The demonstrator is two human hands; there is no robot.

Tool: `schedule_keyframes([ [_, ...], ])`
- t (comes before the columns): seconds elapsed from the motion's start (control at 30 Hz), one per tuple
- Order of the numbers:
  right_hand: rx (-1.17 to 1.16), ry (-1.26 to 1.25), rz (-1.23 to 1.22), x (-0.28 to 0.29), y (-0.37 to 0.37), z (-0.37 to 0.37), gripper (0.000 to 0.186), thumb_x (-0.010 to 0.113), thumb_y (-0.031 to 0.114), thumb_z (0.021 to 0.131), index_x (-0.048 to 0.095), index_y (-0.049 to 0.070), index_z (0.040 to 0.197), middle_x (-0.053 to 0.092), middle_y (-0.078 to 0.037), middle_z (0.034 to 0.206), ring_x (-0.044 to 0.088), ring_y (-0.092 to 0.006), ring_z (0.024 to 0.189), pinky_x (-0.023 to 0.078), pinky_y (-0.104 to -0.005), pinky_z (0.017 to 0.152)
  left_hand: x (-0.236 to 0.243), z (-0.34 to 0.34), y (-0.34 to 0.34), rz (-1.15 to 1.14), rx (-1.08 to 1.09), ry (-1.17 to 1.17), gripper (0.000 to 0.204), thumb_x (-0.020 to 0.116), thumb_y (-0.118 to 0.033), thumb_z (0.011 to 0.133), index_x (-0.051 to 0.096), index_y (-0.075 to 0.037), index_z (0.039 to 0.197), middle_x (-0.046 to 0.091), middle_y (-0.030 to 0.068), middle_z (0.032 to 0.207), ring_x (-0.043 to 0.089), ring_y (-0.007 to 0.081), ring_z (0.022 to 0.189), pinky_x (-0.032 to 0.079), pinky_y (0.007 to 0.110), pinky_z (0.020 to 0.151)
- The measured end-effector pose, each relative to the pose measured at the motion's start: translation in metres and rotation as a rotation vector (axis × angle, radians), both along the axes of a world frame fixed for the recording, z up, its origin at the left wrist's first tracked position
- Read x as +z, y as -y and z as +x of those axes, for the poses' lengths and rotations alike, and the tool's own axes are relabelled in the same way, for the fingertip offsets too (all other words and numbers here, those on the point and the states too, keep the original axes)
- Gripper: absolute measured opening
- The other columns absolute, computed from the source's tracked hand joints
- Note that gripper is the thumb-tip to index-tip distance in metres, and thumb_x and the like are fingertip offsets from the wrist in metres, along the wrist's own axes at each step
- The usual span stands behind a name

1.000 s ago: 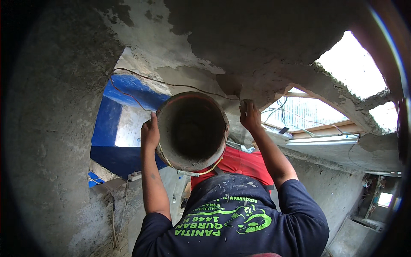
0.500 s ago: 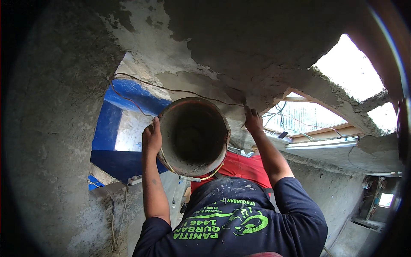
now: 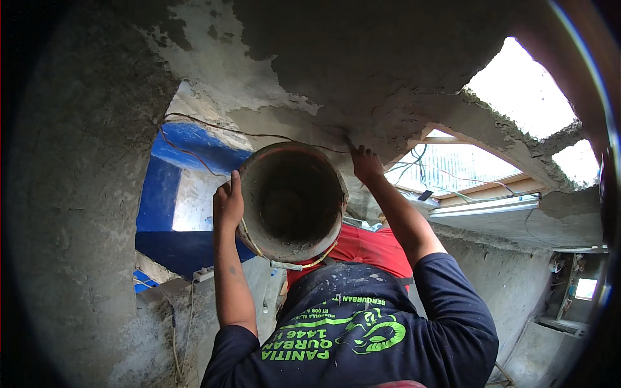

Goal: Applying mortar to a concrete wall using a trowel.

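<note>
My left hand [image 3: 228,202] grips the left rim of a round bucket [image 3: 262,223], thumb up along its side. The bucket is tilted with its mouth facing up at me, and grey mortar coats its inner wall. A yellowish handle hangs around its lower edge. Just right of the bucket, my right hand [image 3: 367,164] is closed around a small trowel [image 3: 349,141]. Its blade lies close to the grey plastered surface [image 3: 381,110] and is dark and blurred, so I cannot tell whether it touches.
A thin cable [image 3: 259,135] crosses behind the bucket's rim. Blue-painted walls [image 3: 158,194] show through an opening at left. On the right are a wood-framed opening [image 3: 479,184] with wires, a white lamp fixture [image 3: 485,207] and ragged bright holes [image 3: 524,90].
My right hand has moved left and slightly up along the plaster with the trowel, closer to the bucket. My left hand keeps its hold on the rim. The view has shifted slightly.
</note>
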State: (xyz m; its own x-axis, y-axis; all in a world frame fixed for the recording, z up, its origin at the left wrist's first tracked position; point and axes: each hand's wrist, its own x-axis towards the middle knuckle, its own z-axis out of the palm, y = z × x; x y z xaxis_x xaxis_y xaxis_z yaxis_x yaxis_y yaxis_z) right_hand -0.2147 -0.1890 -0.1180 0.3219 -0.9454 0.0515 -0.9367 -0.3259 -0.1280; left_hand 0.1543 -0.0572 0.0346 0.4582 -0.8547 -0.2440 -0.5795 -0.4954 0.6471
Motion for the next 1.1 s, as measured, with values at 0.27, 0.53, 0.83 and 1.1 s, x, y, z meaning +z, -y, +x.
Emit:
schedule_keyframes([
  [0.27,0.079,0.236,-0.251,0.021,0.004,0.013,0.072,0.056,0.004,0.086,0.037,0.019,0.153,0.058,-0.022,0.111,0.064,-0.0432,0.095,0.056,-0.0533,0.079,0.016,-0.005,-0.010,-0.076,0.078,0.069,0.084,0.039,-0.067,0.100,0.068,0.011,0.086,0.067,0.0339,0.089,0.064,0.0506,0.091,0.047,0.054,0.082],
  [0.53,-0.068,-0.017,0.013,0.016,-0.001,0.001,0.083,0.058,0.005,0.081,0.031,0.022,0.157,0.060,-0.023,0.111,0.067,-0.0435,0.095,0.058,-0.0543,0.081,0.011,-0.006,-0.008,-0.050,0.074,0.017,0.083,0.041,-0.066,0.100,0.067,0.012,0.091,0.066,0.0344,0.093,0.064,0.0495,0.094,0.048,0.051,0.085],
  [0.83,0.110,0.295,-0.174,0.060,0.004,0.026,0.079,0.054,0.004,0.087,0.028,0.025,0.159,0.061,-0.022,0.107,0.066,-0.0456,0.090,0.057,-0.0548,0.077,0.010,-0.003,-0.007,-0.003,0.040,0.022,0.074,0.039,-0.062,0.102,0.070,0.005,0.101,0.069,0.0304,0.103,0.063,0.0491,0.102,0.048,0.050,0.089],
  [1.1,0.021,-0.044,0.092,0.030,0.010,0.025,0.086,0.056,0.005,0.083,0.023,0.021,0.161,0.061,-0.025,0.112,0.068,-0.0440,0.091,0.057,-0.0530,0.080,0.023,-0.017,-0.008,-0.058,0.027,0.075,0.075,0.038,-0.063,0.102,0.071,0.005,0.107,0.068,0.0316,0.108,0.062,0.0501,0.107,0.048,0.051,0.091],
])
